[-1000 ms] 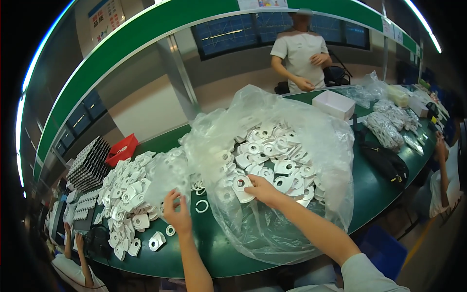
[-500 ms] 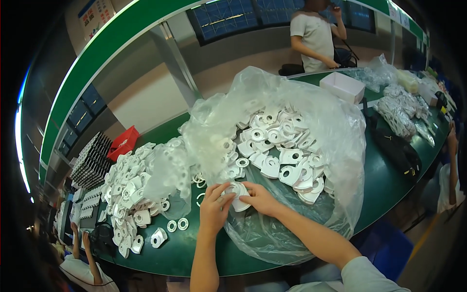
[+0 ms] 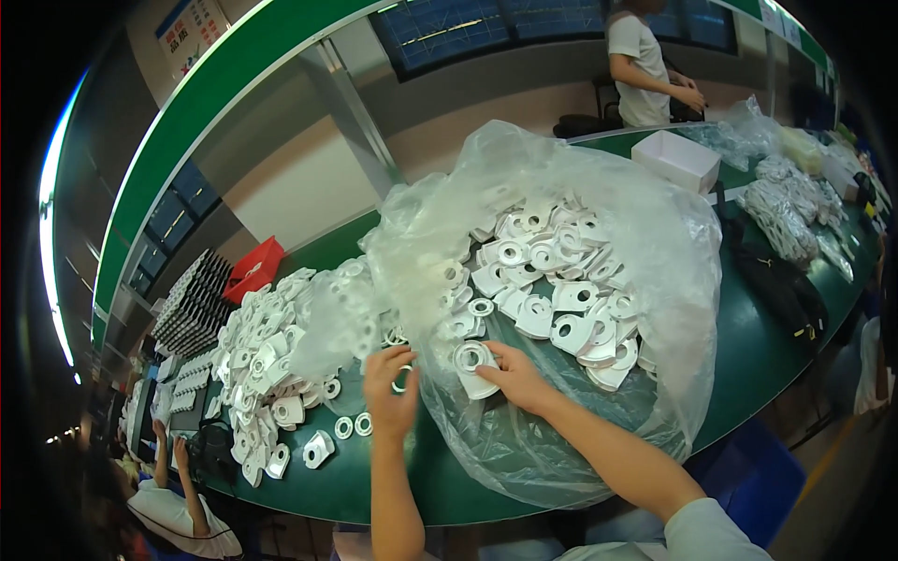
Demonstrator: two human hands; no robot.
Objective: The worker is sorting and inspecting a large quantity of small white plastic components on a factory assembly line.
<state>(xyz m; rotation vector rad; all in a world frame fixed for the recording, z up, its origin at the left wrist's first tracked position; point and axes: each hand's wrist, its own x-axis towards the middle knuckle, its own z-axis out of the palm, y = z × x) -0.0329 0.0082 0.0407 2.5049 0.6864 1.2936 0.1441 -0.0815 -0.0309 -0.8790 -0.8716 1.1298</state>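
A white plastic plate-like part [image 3: 481,385], with a white ring seated at its round opening, is pinched between the thumb and fingers of my right hand [image 3: 513,376]. It is held over the near edge of a large clear plastic bag [image 3: 505,453]. To its left, my left hand [image 3: 388,388] is over the table, fingers and thumb apart around a loose white ring [image 3: 402,378]. Whether they touch that ring is hard to see. Inside the bag lies a heap of similar white parts [image 3: 561,271].
Another pile of white parts [image 3: 267,374] covers the left of the green table [image 3: 393,486]. Two rings [image 3: 354,426] lie near it. A red bin [image 3: 254,268], stacked dark trays [image 3: 192,304], a white box [image 3: 675,161] and a black bag [image 3: 776,285] stand farther off. Other people are nearby.
My left hand has come off the white part and moved left to the loose ring. My right hand still holds the part. The person at the back has turned and moved right.
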